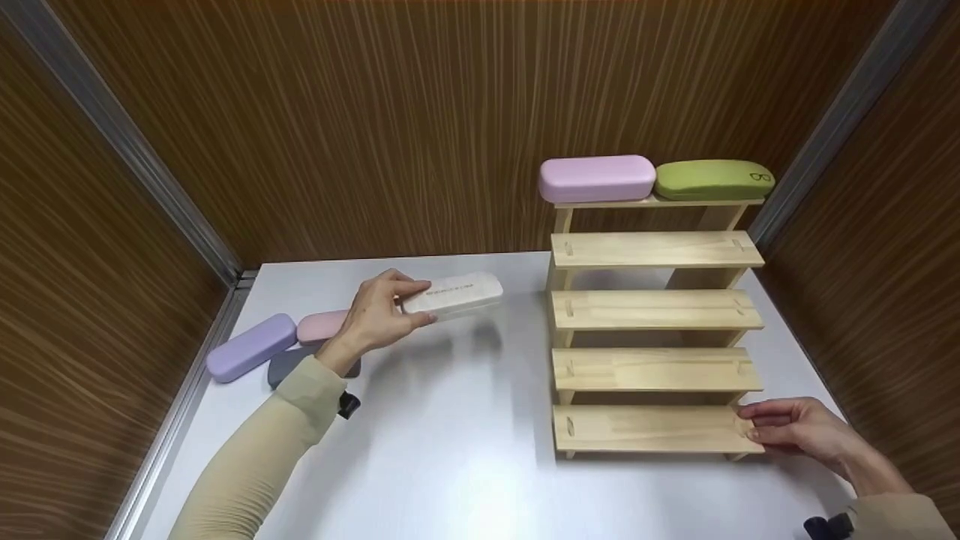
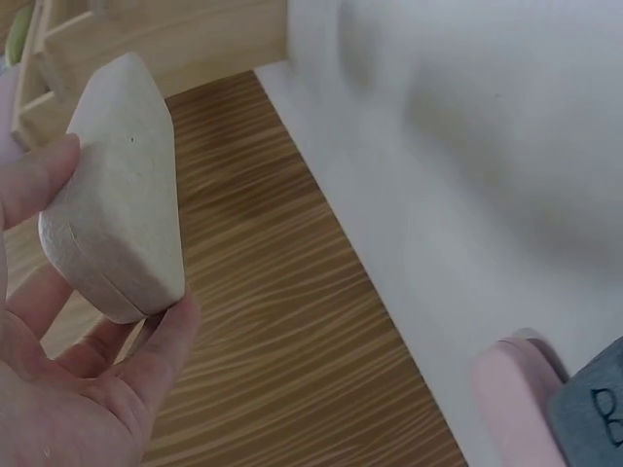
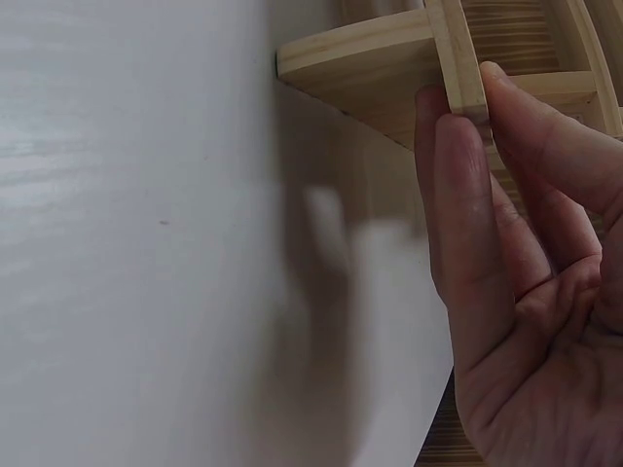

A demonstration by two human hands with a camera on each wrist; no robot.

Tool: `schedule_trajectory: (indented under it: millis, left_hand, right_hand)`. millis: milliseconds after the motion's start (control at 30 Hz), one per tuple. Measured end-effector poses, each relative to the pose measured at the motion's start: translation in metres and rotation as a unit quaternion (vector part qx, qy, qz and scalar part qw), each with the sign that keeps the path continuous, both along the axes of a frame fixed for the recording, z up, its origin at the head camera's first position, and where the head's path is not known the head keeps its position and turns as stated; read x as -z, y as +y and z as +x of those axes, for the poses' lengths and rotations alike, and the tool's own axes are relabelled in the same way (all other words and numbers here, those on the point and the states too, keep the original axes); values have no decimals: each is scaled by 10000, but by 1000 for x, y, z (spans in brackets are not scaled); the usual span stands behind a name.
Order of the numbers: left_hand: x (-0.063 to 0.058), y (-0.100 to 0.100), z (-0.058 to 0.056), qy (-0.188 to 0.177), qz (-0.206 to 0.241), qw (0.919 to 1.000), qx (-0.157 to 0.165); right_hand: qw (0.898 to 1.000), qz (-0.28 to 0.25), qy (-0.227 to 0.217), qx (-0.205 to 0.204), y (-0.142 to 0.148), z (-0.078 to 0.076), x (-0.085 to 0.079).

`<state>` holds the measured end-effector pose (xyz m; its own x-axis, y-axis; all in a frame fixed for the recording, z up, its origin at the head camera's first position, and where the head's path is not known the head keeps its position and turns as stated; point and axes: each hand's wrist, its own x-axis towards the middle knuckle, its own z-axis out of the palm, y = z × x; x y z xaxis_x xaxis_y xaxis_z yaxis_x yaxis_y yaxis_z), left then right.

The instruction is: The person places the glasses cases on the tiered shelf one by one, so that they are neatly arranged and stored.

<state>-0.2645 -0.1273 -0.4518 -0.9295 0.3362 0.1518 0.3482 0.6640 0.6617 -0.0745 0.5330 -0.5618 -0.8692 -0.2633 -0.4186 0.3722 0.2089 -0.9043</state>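
A white glasses case (image 1: 454, 295) with small lettering on its lid is held above the table by my left hand (image 1: 379, 311), which grips its left end between thumb and fingers. The left wrist view shows the same white case (image 2: 122, 185) tilted in the hand. My right hand (image 1: 806, 435) pinches the right end of the lowest step of a wooden tiered shelf (image 1: 652, 429). In the right wrist view, thumb and fingers sit on either side of that board's edge (image 3: 456, 58). A pink-lilac case (image 1: 598, 180) and a green case (image 1: 712, 181) lie on the top step.
Left of the shelf, a purple case (image 1: 252, 348), a pink case (image 1: 321, 327) and a dark grey case (image 1: 289, 364) lie together on the white table (image 1: 450, 450), partly behind my left arm. Brown wood-grain walls (image 1: 375, 135) enclose the back and both sides.
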Motion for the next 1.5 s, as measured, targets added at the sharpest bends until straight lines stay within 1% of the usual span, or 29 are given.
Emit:
schedule_trajectory:
  millis: [233, 533, 800, 933, 1167, 1500]
  left_hand:
    - [-14, 6, 3, 110, 159, 9997, 126]
    - [-31, 21, 8, 66, 453, 9984, 339]
    - [-49, 33, 15, 241, 633, 9960, 580]
    - [-56, 39, 17, 380, 689, 9943, 714]
    - [-66, 52, 21, 441, 754, 9927, 831]
    - [-82, 75, 24, 686, 737, 9902, 965]
  right_hand:
    - [9999, -107, -2, 23, -1, 0, -1]
    - [10000, -42, -22, 43, -2, 0, 0]
    - [10000, -49, -23, -10, -1, -1, 2]
    - [10000, 16, -2, -33, 1, -1, 2]
    - [9999, 126, -13, -3, -1, 0, 1]
    - [10000, -68, -15, -52, -1, 1, 1]
